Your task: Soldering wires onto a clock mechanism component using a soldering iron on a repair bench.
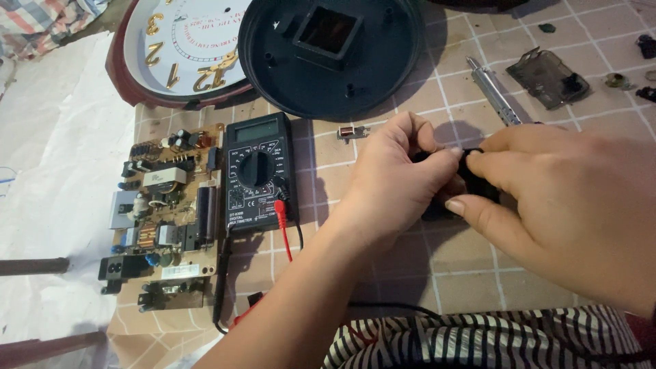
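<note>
Striped sleeve (478, 338) nearest. Both my hands, left (396, 181) and right (567, 205), pinch small black part (471, 179) mid-mat, right of multimeter (258, 171). Clock back (328, 55) already off; reassembly remains, I judge.

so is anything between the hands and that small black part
No. Both the left hand and the right hand already pinch the small black part between their fingertips, so nothing visible stands between. The multimeter lies off to the left, apart.

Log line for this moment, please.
left hand: pinching small black part | right hand: pinching same part | multimeter: left of hands
</note>
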